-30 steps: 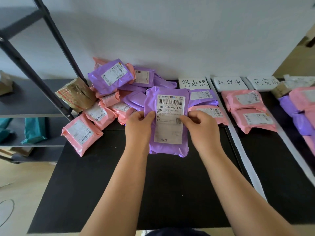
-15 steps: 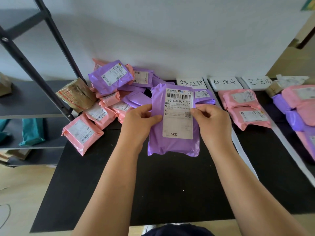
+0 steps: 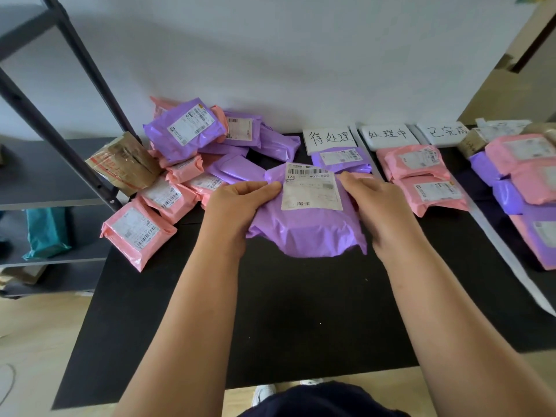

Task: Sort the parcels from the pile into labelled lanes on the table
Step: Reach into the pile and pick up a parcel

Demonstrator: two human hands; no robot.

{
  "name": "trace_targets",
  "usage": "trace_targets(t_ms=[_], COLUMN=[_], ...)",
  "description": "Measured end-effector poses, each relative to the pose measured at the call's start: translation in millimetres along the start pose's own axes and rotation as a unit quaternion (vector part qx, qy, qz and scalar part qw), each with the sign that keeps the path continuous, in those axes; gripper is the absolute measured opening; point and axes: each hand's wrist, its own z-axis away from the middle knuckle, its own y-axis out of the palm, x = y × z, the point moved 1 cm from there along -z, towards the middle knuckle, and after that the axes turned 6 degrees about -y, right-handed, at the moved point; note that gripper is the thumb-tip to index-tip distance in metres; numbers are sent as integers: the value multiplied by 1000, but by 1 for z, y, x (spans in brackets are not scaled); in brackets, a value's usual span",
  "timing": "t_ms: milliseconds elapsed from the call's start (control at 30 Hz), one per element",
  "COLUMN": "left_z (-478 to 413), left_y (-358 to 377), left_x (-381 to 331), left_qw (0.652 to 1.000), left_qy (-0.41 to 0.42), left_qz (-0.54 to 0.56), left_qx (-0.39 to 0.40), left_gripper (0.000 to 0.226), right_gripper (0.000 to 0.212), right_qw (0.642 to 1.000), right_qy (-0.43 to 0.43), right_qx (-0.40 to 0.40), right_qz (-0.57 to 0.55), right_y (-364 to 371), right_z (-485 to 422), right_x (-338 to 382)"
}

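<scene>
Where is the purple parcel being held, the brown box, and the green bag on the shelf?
Purple parcel (image 3: 310,233): head view, on its wrinkled lower half.
Brown box (image 3: 125,164): head view, on its taped top.
Green bag (image 3: 45,231): head view, on its middle.

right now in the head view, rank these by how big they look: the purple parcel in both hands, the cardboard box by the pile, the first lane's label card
1. purple parcel, though it is nearest the camera
2. cardboard box
3. label card

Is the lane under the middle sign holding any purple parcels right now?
No, the middle sign has only two pink parcels below it; the purple ones lie in other lanes.
</scene>
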Motion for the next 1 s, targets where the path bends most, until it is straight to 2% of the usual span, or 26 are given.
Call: trace_targets(t_ms=[67, 133, 167, 267, 367, 500, 567, 667, 767, 833, 933, 1000], left_z=[-2, -5, -7, -10, -11, -14, -15, -17, -12, -8, -1, 0], left_y=[-1, -1, -1, -1, -2, -3, -4, -6, -4, -3, -2, -4], left_x=[2, 7, 9, 13, 14, 15, 15, 15, 12, 9, 3, 3], left_qw=[1000, 1000, 1000, 999, 999, 1000, 999, 999, 999, 1000, 1000, 999], left_qy=[-5, -5, -11, -28, -35, -25, -29, -29, -19, 0, 27, 38], left_qz=[20, 26, 24, 27, 29, 19, 17, 12, 21, 18, 8, 15], left_qx=[-5, -3, 0, 1, 3, 1, 5, 18, 27, 14, 3, -2], left_gripper=[9, 22, 25, 12, 11, 12, 12, 29, 25, 30, 6, 18], right_gripper=[64, 73, 70, 53, 44, 9, 7, 10, 5, 3, 2, 6], right_qw=[999, 996, 996, 994, 995, 997, 999, 998, 996, 993, 991, 989], right_qy=[2, 15, 27, 42, 49, 40, 9, -37, -76, -96, -105, -111], right_qx=[46, 77, 82, 75, 62, 51, 46, 41, 17, -2, 2, -2], right_qz=[-19, -30, -34, -62, -53, -45, -18, 12, 41, 63, 87, 97], right_y=[1, 2, 2, 2, 2, 2, 2, 2, 4, 5, 7, 8], right_z=[1, 1, 0, -5, -7, -7, -6, -1, 3, 5, 7, 8], right_x=[-2, -3, -5, -8, -11, -12, -11, -8, -6, -5, -4, -5])
